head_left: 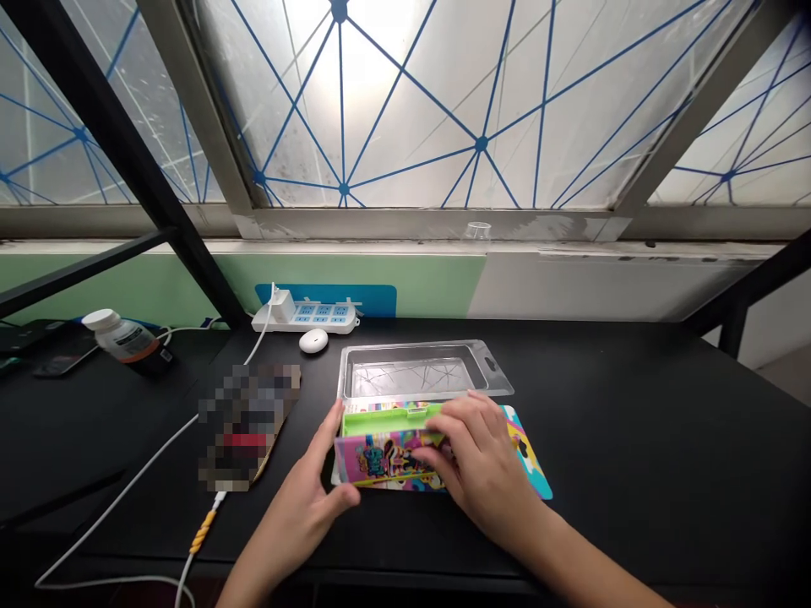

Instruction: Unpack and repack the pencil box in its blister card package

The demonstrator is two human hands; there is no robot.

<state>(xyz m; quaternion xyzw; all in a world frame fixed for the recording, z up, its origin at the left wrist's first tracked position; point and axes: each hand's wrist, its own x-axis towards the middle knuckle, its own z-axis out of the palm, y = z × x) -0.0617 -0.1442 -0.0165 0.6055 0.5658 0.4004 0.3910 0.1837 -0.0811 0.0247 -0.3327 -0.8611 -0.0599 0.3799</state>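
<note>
A colourful pencil case (386,456) with a printed cartoon front and a bright green inside (373,422) stands on its side on a patterned backing card (529,452). My right hand (481,460) grips its right part, thumb on the printed front and fingers over the top edge. At the left end is my left hand (310,498), fingers stretched along the case's side and thumb spread apart; whether it presses on the case I cannot tell. Just behind lies a clear plastic blister shell (498,380). The right end of the case is hidden by my right hand.
Left of the case a blurred-out phone (250,431) lies with a white cable (143,464) attached. A white power strip (323,317) and a white earbud case (313,341) sit near the wall. Farther left is a white-capped bottle (127,338). The desk (621,439) is black.
</note>
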